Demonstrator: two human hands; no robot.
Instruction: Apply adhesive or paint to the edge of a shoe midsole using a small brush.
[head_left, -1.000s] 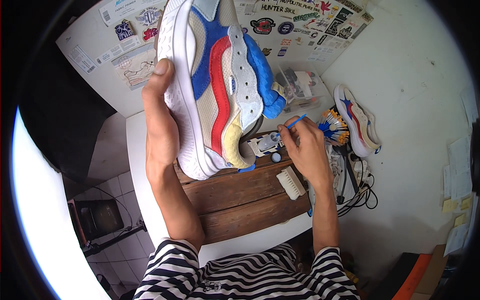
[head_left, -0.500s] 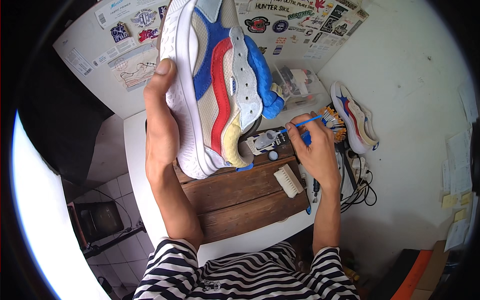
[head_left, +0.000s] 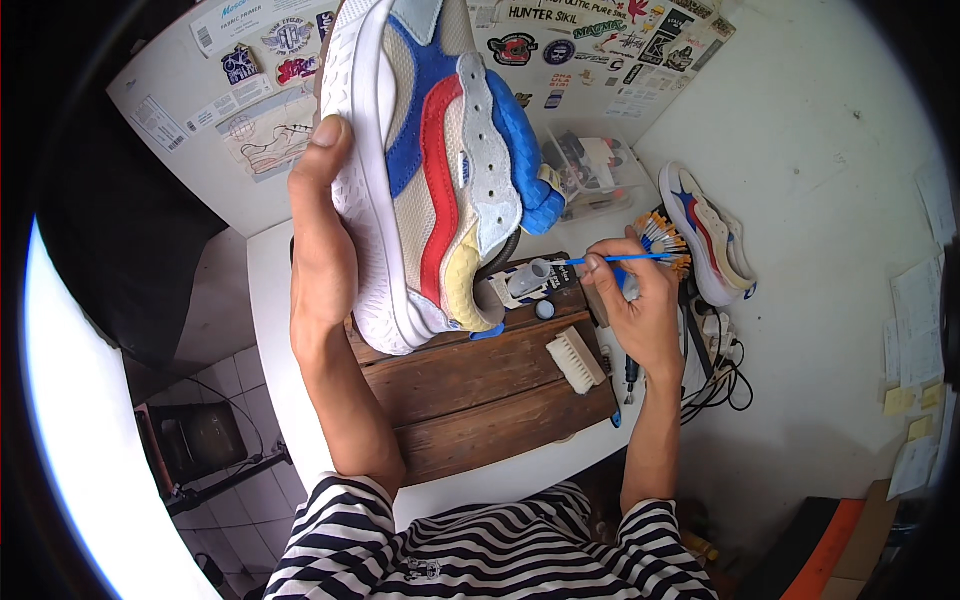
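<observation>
Shifted rightward since a second ago, the right hand (head_left: 640,300) now sits beyond the right far corner of the wooden board (head_left: 460,400), and the thin blue stick (head_left: 625,258) it pinches between thumb and fingers lies flatter than before. Its left tip is close to the mouth of a small translucent container (head_left: 530,278) at the board's far edge; whether they touch, I cannot tell. Above the board's far left part, the left hand (head_left: 322,220) has kept its place, clasped on the multicoloured shoe (head_left: 440,200) with the thumb over the white sole; its other fingers are hidden behind. That shoe is raised almost upright, heel down, its side turned to view, hardly changed in position. On the board, near its right end, lie a round cap (head_left: 544,310) and a pale-bristled scrub brush (head_left: 575,360). Just off the board's right edge is a slim dark tool (head_left: 631,380), with black cables (head_left: 725,385) farther right. Beyond the far right corner are orange-tipped brushes (head_left: 664,240), a second shoe (head_left: 710,235) and a clear plastic box (head_left: 590,175).
</observation>
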